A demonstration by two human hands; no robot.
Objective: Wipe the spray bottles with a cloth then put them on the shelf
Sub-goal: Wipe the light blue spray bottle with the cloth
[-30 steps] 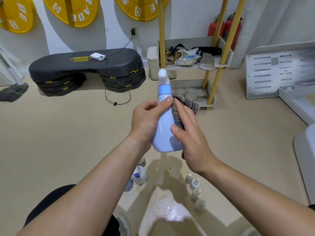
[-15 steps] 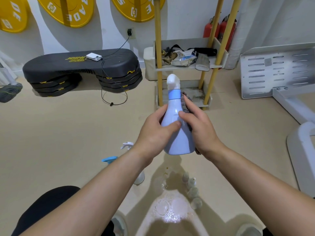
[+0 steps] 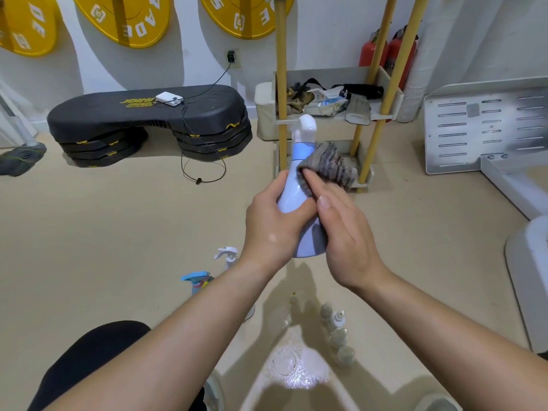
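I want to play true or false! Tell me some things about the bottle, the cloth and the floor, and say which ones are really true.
1. The left hand grips the pale blue spray bottle. True.
2. The cloth lies on the floor. False: the right hand holds it against the bottle.
3. A blue-topped spray bottle and a white-topped spray bottle stand on the floor. True.
4. The pale blue bottle already sits on the shelf. False: it is held up in front of the shelf.
5. The fire extinguishers are green. False: they are red.
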